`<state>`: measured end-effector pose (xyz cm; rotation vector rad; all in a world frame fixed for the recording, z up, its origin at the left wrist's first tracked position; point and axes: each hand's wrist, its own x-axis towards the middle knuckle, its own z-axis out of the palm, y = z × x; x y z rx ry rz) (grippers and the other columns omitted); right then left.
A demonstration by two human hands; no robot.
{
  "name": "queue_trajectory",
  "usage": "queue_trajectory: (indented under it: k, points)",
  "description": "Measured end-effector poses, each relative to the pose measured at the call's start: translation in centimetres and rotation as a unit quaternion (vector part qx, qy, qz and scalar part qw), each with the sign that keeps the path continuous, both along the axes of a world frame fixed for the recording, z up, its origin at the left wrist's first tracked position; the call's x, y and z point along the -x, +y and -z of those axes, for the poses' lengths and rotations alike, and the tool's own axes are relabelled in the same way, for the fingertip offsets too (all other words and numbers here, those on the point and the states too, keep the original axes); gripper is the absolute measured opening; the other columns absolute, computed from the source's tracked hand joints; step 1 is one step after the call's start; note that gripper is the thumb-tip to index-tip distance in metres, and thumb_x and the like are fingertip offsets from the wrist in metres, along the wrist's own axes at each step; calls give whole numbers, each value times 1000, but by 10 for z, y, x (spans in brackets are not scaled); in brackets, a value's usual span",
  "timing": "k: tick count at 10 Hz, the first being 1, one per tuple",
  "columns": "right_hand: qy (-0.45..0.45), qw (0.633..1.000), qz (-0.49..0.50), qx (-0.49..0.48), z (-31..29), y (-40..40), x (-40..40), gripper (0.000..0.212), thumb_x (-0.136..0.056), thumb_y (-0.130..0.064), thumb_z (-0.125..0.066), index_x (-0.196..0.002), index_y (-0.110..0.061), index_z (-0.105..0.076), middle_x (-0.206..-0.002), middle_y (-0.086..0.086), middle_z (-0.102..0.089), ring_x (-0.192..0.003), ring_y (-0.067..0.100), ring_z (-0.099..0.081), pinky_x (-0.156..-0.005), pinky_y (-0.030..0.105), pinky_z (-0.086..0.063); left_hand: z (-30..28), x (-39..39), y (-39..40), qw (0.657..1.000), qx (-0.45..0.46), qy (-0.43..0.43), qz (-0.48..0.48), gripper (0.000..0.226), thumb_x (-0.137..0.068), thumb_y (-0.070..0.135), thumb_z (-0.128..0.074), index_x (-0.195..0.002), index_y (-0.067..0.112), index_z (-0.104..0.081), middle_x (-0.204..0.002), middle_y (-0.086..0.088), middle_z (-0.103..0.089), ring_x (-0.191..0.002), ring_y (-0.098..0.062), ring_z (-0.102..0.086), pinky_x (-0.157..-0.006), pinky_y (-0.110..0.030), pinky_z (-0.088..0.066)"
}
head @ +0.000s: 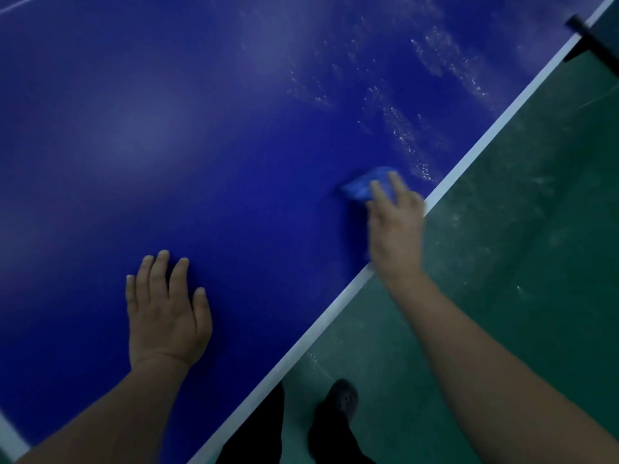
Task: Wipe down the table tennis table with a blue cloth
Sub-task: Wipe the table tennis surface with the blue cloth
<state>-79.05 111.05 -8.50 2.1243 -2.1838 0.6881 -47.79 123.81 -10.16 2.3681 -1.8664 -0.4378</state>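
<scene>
The dark blue table tennis table (201, 145) fills the left and middle of the view, with a white edge line running diagonally. My right hand (395, 219) presses a crumpled blue cloth (360, 187) onto the tabletop close to that edge, fingers laid straight over it. The hand and cloth look blurred. Pale wet or dusty streaks (418, 105) mark the surface beyond the cloth. My left hand (165, 313) lies flat on the table with fingers spread, well to the left of the cloth.
Green floor (519, 262) lies to the right of the table edge. My dark trousers and shoe (338, 406) show below the edge. A black net clamp (589, 38) sticks out at the top right corner.
</scene>
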Motion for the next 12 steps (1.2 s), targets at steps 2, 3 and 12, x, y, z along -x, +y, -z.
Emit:
queue_trajectory:
  k: [2, 3, 12]
  points:
    - [85, 989, -111, -52, 28, -5, 4, 38, -84, 9, -61, -119, -2, -69, -136, 22, -58, -101, 48, -58, -89, 48, -49, 5, -1, 0, 1000, 7, 1, -2, 63, -93, 41, -28, -143, 5, -42, -156, -17, -27, -149, -31, -14, -123, -51, -4]
    - [69, 990, 70, -102, 25, -20, 52, 39, -97, 1, -45, -132, -4, -61, -148, 19, -47, -121, 47, -44, -104, 46, -38, 6, -2, 1, 1000, 6, -1, 1, 61, -93, 40, -30, -143, 5, -41, -157, -17, -27, -149, -31, -14, -123, -51, -4]
    - [86, 978, -148, -121, 23, -27, -14, 38, -94, -7, -58, -131, -4, -62, -142, 20, -53, -128, 48, -47, -110, 53, -37, -1, -3, -2, 1000, -16, 11, 9, 66, -93, 41, -27, -142, 1, -46, -155, -19, -29, -148, -35, -17, -122, -54, -6]
